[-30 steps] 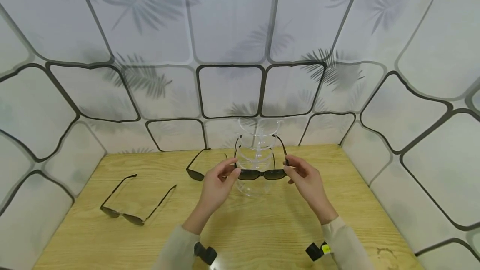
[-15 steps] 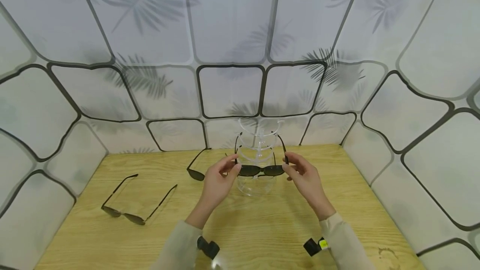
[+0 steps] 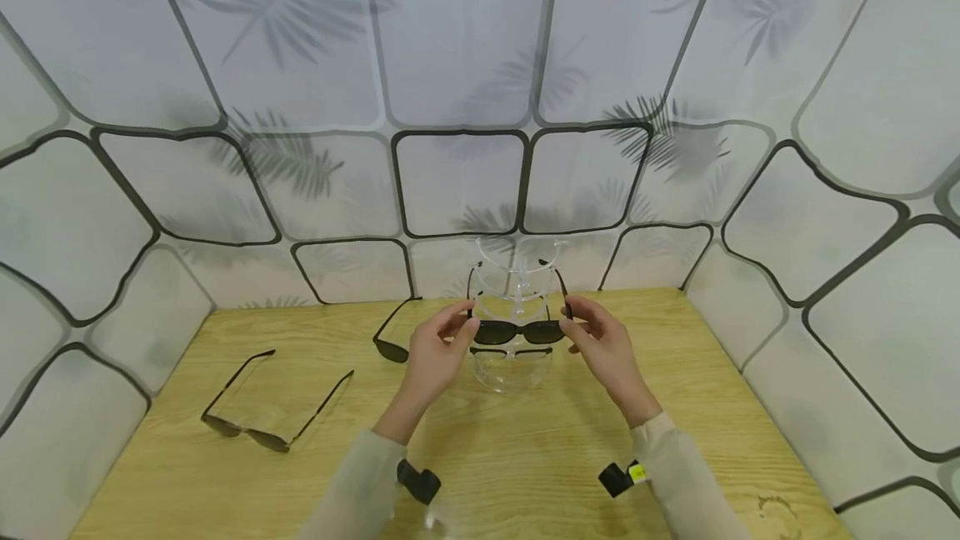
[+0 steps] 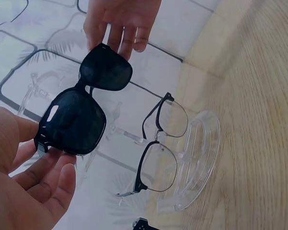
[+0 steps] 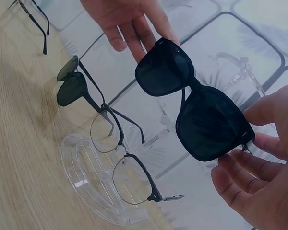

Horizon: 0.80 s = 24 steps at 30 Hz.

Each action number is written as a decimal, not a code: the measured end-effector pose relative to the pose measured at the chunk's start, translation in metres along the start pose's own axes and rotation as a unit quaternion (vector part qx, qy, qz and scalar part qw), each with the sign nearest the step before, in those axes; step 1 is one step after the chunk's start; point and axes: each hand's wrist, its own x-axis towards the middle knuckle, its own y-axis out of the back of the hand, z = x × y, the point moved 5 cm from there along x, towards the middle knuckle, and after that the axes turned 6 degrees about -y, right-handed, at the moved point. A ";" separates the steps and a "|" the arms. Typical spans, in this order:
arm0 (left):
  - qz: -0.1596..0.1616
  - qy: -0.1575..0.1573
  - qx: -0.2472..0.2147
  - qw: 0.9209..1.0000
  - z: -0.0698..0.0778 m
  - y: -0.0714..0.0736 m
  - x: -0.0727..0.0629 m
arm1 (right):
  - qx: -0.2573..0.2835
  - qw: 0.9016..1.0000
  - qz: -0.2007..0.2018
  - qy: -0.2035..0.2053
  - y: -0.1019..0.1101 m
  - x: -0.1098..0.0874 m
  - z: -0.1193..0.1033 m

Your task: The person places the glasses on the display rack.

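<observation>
My left hand (image 3: 437, 350) and right hand (image 3: 602, 346) each pinch one hinge end of a pair of black sunglasses (image 3: 519, 332). The dark lenses face me and the temples stretch back on either side of a clear acrylic glasses stand (image 3: 517, 282). Lower on that stand sits a pair of half-rim eyeglasses (image 5: 137, 177) with dark browlines and clear lenses. In the left wrist view, the sunglasses hang above these eyeglasses (image 4: 158, 148), apart from them. The stand's curved base (image 4: 199, 158) rests on the wooden table.
Thin-framed sunglasses (image 3: 244, 432) lie with temples spread on the left of the wooden table (image 3: 510, 473). Another dark pair of sunglasses (image 3: 392, 349) lies just left of the stand, partly behind my left hand. Patterned fabric walls (image 3: 465, 182) enclose the back and sides.
Both hands have raised the black sunglasses and brought them slightly farther back against the stand. The half-rim eyeglasses below, hidden behind them before, now show.
</observation>
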 end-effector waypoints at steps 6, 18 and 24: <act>-0.003 0.013 0.005 1.000 -0.004 0.000 0.005 | 0.008 1.000 -0.001 -0.003 -0.002 0.005 0.003; -0.004 0.024 0.024 0.999 -0.013 -0.003 0.009 | 0.011 1.000 -0.007 -0.023 -0.007 0.014 0.013; -0.004 0.027 0.022 0.999 -0.017 -0.004 0.009 | 0.003 1.000 -0.008 -0.028 -0.009 0.015 0.014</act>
